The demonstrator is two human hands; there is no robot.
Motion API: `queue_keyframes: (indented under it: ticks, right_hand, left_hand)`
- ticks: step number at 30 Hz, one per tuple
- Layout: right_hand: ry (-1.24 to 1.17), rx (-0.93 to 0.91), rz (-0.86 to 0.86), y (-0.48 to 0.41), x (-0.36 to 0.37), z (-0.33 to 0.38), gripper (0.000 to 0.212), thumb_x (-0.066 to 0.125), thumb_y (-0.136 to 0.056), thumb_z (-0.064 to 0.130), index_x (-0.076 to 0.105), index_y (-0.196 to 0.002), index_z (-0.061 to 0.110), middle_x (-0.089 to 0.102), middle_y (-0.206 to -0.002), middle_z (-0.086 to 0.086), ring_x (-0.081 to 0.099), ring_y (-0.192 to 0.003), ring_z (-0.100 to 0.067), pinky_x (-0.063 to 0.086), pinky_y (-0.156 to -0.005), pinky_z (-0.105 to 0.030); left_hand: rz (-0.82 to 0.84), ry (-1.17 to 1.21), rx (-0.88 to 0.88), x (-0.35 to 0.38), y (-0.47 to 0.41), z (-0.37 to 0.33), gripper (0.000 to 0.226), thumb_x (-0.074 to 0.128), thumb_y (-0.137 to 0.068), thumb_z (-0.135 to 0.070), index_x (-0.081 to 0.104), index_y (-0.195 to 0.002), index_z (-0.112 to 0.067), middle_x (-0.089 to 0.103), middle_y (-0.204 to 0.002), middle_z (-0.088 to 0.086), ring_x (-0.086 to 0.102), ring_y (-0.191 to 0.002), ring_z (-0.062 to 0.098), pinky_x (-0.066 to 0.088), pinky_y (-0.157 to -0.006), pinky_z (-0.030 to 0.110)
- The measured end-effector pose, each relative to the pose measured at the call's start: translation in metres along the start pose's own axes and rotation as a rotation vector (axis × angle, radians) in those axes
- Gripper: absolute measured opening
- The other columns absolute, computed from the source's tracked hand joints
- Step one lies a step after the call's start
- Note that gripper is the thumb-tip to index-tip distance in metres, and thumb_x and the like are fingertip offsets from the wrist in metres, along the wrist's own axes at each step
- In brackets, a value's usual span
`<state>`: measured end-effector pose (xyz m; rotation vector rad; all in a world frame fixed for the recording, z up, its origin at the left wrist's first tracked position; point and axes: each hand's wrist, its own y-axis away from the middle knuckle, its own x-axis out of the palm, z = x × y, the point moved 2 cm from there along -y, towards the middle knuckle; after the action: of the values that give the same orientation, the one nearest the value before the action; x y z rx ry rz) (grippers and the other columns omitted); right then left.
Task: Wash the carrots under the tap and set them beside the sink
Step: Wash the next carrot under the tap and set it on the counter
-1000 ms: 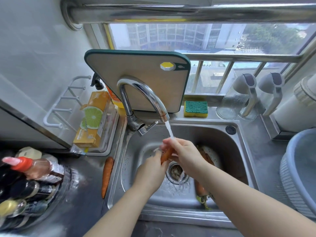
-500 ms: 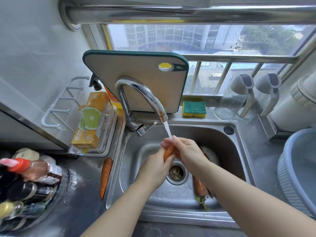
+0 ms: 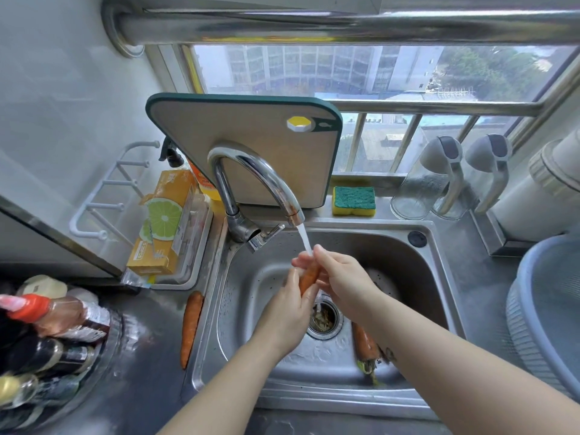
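Both hands hold an orange carrot point(image 3: 309, 275) over the steel sink point(image 3: 439, 296), right under the water running from the chrome tap point(image 3: 266, 180). My left hand point(image 3: 287, 312) grips its lower end and my right hand point(image 3: 340, 276) wraps its upper part. Another carrot point(image 3: 190, 326) lies on the counter just left of the sink. A third carrot point(image 3: 365, 343) with a green top lies in the basin, partly hidden behind my right forearm.
A cutting board point(image 3: 251, 146) leans behind the tap. A sponge point(image 3: 354, 200) sits on the ledge, with glass jugs point(image 3: 423, 183) to its right. An orange box point(image 3: 164, 224) in a tray and bottles point(image 3: 47, 334) crowd the left counter. A blue basin point(image 3: 546, 309) stands right.
Both hands have lifted the carrot slightly toward the spout, and it now stands more upright in the stream. The carrots on the counter and in the basin have not moved.
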<state>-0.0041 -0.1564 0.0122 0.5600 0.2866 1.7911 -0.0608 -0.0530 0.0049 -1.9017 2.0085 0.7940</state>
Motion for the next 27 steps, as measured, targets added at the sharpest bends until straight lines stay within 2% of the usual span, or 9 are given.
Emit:
queue_keyframes:
  ticks: [3, 5, 8, 12, 15, 17, 20, 24, 27]
  right_hand:
    - [0.091, -0.006, 0.164, 0.003, -0.007, -0.002, 0.022, 0.046, -0.099, 0.019, 0.068, -0.098, 0.02, 0.071, -0.105, 0.001, 0.062, -0.102, -0.017, 0.042, -0.1, -0.039]
    - [0.207, -0.053, 0.144, 0.003, -0.011, -0.001, 0.02, 0.051, -0.096, 0.013, 0.07, -0.094, 0.02, 0.07, -0.102, -0.001, 0.06, -0.1, -0.017, 0.04, -0.104, -0.046]
    - [0.233, -0.125, 0.019, 0.002, -0.012, 0.0, 0.016, 0.06, -0.091, 0.016, 0.074, -0.084, 0.011, 0.07, -0.086, -0.011, 0.063, -0.086, -0.021, 0.045, -0.1, -0.049]
    - [0.148, -0.114, -0.197, -0.003, -0.01, -0.004, 0.035, 0.057, -0.093, 0.026, 0.071, -0.065, 0.011, 0.073, -0.077, -0.012, 0.064, -0.074, -0.024, 0.052, -0.086, -0.047]
    - [0.072, -0.061, -0.091, -0.002, -0.009, -0.003, 0.037, 0.048, -0.098, 0.025, 0.071, -0.074, 0.01, 0.073, -0.083, -0.01, 0.062, -0.081, -0.024, 0.047, -0.084, -0.04]
    - [0.056, -0.016, 0.027, 0.0, -0.012, -0.005, 0.033, 0.043, -0.1, 0.023, 0.071, -0.086, 0.015, 0.071, -0.097, -0.008, 0.059, -0.091, -0.021, 0.04, -0.085, -0.036]
    - [0.085, 0.032, 0.162, 0.003, -0.019, -0.008, 0.028, 0.042, -0.1, 0.017, 0.069, -0.1, 0.021, 0.069, -0.1, 0.003, 0.057, -0.102, -0.013, 0.037, -0.092, -0.035]
    - [0.191, 0.011, 0.156, 0.001, -0.026, -0.009, 0.022, 0.055, -0.094, 0.025, 0.071, -0.109, 0.02, 0.069, -0.105, 0.005, 0.056, -0.115, -0.017, 0.037, -0.105, -0.045]
    - [0.142, 0.018, 0.051, -0.002, -0.021, -0.007, 0.024, 0.063, -0.089, 0.032, 0.073, -0.104, 0.016, 0.071, -0.091, 0.005, 0.061, -0.1, -0.015, 0.041, -0.099, -0.041]
  left_hand:
    - [0.015, 0.076, -0.033, -0.003, -0.004, 0.006, 0.03, 0.037, -0.1, -0.032, 0.044, -0.128, -0.025, 0.062, -0.112, 0.007, 0.06, -0.101, 0.023, 0.048, -0.082, 0.034]
    - [0.042, 0.049, -0.023, -0.004, -0.007, 0.006, 0.032, 0.035, -0.101, -0.029, 0.046, -0.13, -0.023, 0.062, -0.113, 0.009, 0.059, -0.102, 0.023, 0.043, -0.078, 0.028]
    - [0.049, -0.022, 0.025, -0.001, -0.011, 0.004, 0.031, 0.037, -0.1, -0.031, 0.049, -0.127, -0.025, 0.063, -0.113, 0.004, 0.06, -0.104, 0.023, 0.048, -0.084, 0.034]
    - [0.029, -0.049, 0.049, 0.005, -0.011, 0.003, 0.042, 0.036, -0.092, -0.05, 0.045, -0.131, -0.037, 0.06, -0.127, -0.011, 0.055, -0.118, 0.013, 0.046, -0.097, 0.039]
    - [-0.016, 0.004, 0.0, 0.004, -0.012, 0.005, 0.044, 0.032, -0.093, -0.055, 0.047, -0.131, -0.039, 0.063, -0.123, -0.007, 0.057, -0.113, 0.013, 0.047, -0.094, 0.032]
    - [-0.015, 0.132, -0.05, 0.001, -0.016, 0.003, 0.041, 0.033, -0.098, -0.048, 0.058, -0.126, -0.031, 0.069, -0.108, 0.0, 0.062, -0.095, 0.016, 0.045, -0.077, 0.02]
    - [0.001, 0.296, -0.182, -0.005, -0.022, 0.001, 0.049, 0.029, -0.1, -0.044, 0.067, -0.078, -0.022, 0.051, -0.052, -0.003, 0.044, -0.051, 0.017, 0.036, -0.051, 0.022]
    - [0.142, 0.564, -0.389, -0.004, -0.025, -0.001, 0.055, 0.028, -0.099, -0.049, 0.051, -0.065, -0.013, 0.041, -0.043, -0.004, 0.037, -0.039, 0.011, 0.034, -0.043, 0.021]
    - [0.201, 0.707, -0.407, -0.002, -0.024, -0.006, 0.053, 0.032, -0.096, -0.054, 0.052, -0.072, -0.012, 0.044, -0.051, -0.002, 0.037, -0.039, 0.009, 0.033, -0.042, 0.019]
